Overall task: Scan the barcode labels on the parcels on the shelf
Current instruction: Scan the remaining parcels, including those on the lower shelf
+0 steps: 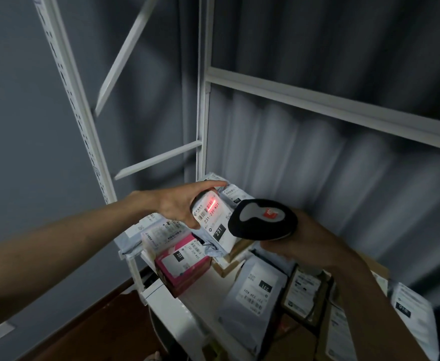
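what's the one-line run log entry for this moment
left hand grips white parcel | right hand holds scanner | red beam on its label | pink box on shelf

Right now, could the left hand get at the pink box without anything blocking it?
Probably not yet: the left hand holds up the parcel under the scanner. The pink box lies uncovered just below it.

White parcel (215,225) tilted above the shelf (200,295), label up; red scan line across its barcode label (209,207), printed "231-239 K01". Black-and-grey barcode scanner (262,220) just right of it. Pink box (182,267) and grey mailer (252,295) lie on shelf, labelled.
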